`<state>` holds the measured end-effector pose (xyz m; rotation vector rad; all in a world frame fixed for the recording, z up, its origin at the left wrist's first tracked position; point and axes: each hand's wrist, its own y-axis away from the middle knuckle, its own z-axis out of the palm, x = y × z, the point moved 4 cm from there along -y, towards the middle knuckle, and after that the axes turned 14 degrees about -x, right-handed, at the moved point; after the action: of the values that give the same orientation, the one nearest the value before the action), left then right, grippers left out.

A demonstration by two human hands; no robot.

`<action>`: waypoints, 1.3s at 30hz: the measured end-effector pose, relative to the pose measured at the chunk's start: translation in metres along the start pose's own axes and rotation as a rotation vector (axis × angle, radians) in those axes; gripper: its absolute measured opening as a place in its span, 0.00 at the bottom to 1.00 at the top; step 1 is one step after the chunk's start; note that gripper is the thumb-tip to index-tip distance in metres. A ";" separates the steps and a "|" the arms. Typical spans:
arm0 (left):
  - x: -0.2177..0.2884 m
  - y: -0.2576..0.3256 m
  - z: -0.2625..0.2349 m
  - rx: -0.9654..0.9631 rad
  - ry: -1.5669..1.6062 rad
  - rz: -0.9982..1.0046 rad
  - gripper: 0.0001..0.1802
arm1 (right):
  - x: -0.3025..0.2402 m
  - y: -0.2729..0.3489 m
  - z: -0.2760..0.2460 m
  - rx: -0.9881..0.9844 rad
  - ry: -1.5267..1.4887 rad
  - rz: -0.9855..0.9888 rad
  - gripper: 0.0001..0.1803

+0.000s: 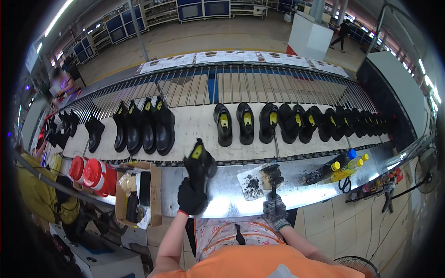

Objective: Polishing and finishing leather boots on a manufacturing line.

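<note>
My left hand (192,198), in a black glove with a red cuff, is closed around the lower part of a black boot (200,164). The boot is tilted over the near edge of the belt, and its yellow-green inside tag faces up. In a grey, dark-smudged glove, my right hand (276,209) grips a thin dark stick-like tool (274,189) that points away from me. Just beyond its tip lies a black-stained block (272,175), on white paper (245,186) blotched with black. The exact kind of tool is too small to tell.
A pale conveyor belt (194,125) crosses ahead, carrying black boots (147,127) on the left and a long row (268,124) on the right. The metal bench (222,204) holds red-lidded jugs (99,178), a cardboard box (156,194) and bottles (354,169). Another person (67,83) stands far left.
</note>
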<state>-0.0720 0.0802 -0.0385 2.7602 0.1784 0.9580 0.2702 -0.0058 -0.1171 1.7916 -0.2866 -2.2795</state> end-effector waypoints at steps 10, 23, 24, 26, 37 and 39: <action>0.020 0.047 0.049 -0.006 0.069 -0.065 0.37 | -0.019 0.035 -0.002 0.135 0.958 -0.180 0.29; 0.053 -0.115 0.047 -0.587 1.193 0.254 0.35 | -0.038 0.048 0.018 0.090 -0.072 -0.069 0.29; 0.044 -0.124 0.055 -0.554 1.223 0.191 0.37 | -0.053 0.051 0.025 0.055 -0.003 -0.119 0.28; 0.057 -0.114 0.041 -0.649 1.049 0.358 0.37 | -0.073 0.051 0.031 0.081 0.058 -0.205 0.26; 0.121 -0.024 -0.043 -0.641 1.230 1.044 0.38 | -0.103 0.053 0.040 -0.191 -0.180 -0.116 0.16; 0.129 -0.021 -0.043 -0.663 1.177 1.074 0.38 | -0.145 0.054 0.056 -0.271 -0.248 -0.157 0.20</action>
<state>0.0008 0.1308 0.0661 1.2534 -1.2679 2.1900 0.2518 -0.0137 0.0468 1.4466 0.1248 -2.5088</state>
